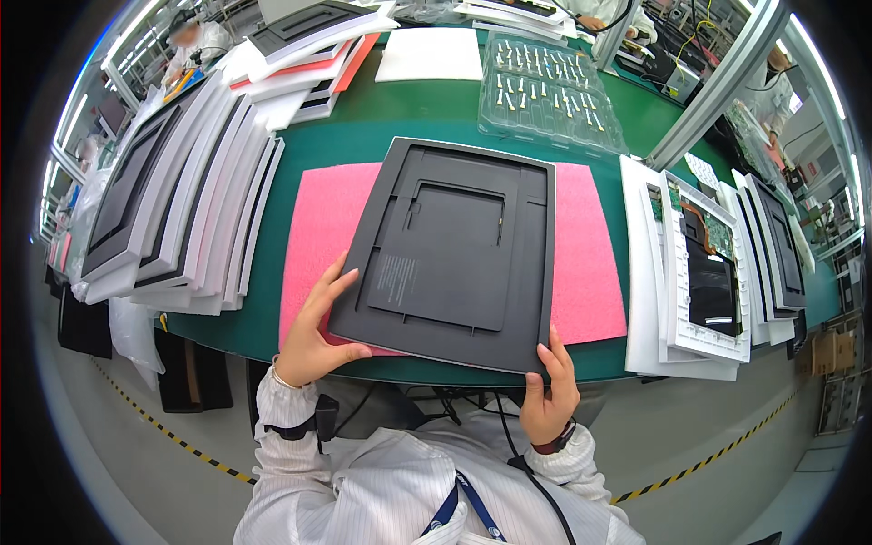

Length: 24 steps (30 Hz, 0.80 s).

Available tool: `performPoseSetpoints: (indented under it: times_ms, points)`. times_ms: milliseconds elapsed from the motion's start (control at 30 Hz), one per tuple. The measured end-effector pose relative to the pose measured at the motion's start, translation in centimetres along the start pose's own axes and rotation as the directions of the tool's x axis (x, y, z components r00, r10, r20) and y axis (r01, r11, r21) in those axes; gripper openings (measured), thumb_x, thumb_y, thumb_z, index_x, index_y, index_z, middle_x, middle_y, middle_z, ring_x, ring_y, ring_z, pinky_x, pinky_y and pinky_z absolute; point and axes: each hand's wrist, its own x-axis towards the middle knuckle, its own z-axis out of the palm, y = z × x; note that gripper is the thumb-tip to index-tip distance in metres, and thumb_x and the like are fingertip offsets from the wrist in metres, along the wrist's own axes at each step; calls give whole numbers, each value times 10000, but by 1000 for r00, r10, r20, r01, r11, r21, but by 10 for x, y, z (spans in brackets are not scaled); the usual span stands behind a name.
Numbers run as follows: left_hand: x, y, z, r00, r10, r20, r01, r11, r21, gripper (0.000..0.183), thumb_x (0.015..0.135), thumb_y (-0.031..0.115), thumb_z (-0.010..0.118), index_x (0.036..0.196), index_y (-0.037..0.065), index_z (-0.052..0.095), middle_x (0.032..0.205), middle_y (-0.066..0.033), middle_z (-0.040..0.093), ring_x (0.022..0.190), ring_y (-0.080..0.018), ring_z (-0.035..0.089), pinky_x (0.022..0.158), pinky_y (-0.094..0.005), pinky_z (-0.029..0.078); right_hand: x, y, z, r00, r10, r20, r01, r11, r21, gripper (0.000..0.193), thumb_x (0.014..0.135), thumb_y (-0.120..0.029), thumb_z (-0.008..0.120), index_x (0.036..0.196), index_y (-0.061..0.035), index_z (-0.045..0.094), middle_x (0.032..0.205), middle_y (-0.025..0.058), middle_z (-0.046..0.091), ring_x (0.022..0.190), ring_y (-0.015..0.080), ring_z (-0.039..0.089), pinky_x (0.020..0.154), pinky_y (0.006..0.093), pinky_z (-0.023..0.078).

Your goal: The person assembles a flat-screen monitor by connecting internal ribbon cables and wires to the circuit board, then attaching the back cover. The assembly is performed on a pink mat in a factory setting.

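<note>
A dark grey rectangular plastic housing [436, 245] is over a pink foam sheet [589, 245], turned slightly from square. It has a recessed frame, a raised inner panel and small pale print. My left hand [316, 331] grips its lower left edge, fingers along the side and thumb near the front edge. At the lower right corner, my right hand [550, 386] holds the housing with fingers on its side and thumb at the front edge. Whether the housing rests on the foam or is slightly lifted, I cannot tell.
Stacked dark panels with white foam [204, 182] stand at the left; another stack [313, 50] lies behind. A clear tray [545, 91] holds small parts. On the right are a white frame with circuit board [704, 263] and upright panels. A metal post [718, 86] rises there.
</note>
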Motion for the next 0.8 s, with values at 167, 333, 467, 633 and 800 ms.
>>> performPoseSetpoints:
  times_ms: [167,333,467,633,800]
  points:
    - [-1,-2,4,995,29,-93,-38,995,-91,891,622,276,861,1366,7,451,1512,-211,289,1396,-330,309,1122,-419,280,-2,-3,8,998,11,-69,-9,999,36,282,909,-109,612,1157,23,590,1322,245,532,1162,389,558,977,409,439]
    - [-37,15,39,856,457,-241,-236,762,604,458,651,193,756,1048,36,590,1169,-191,541,1072,-310,551,906,-405,444,-2,-2,6,993,-3,-116,6,1000,22,253,907,-117,612,1117,24,600,1289,243,556,1123,381,577,952,405,455]
    - [-42,37,86,639,729,245,-699,417,581,273,731,251,694,977,135,691,1081,-18,653,1009,-192,615,954,-382,424,2,-3,6,993,-12,-119,12,1000,5,250,877,-97,639,1107,0,625,1266,224,577,1093,363,592,935,398,465]
    - [-34,36,104,796,466,385,-598,509,619,439,845,271,640,1226,57,594,1289,-70,575,1202,-227,518,1058,-396,325,6,-7,8,990,-25,-137,32,998,52,264,856,-100,674,1104,-16,636,1252,206,590,1073,348,608,906,386,484]
    - [-33,33,115,823,525,217,-522,545,656,497,830,266,654,1278,71,567,1201,-71,604,1069,-235,570,970,-409,386,5,-10,3,988,-4,-153,13,998,58,278,851,-93,677,1117,-22,637,1263,188,591,1089,344,603,917,381,479]
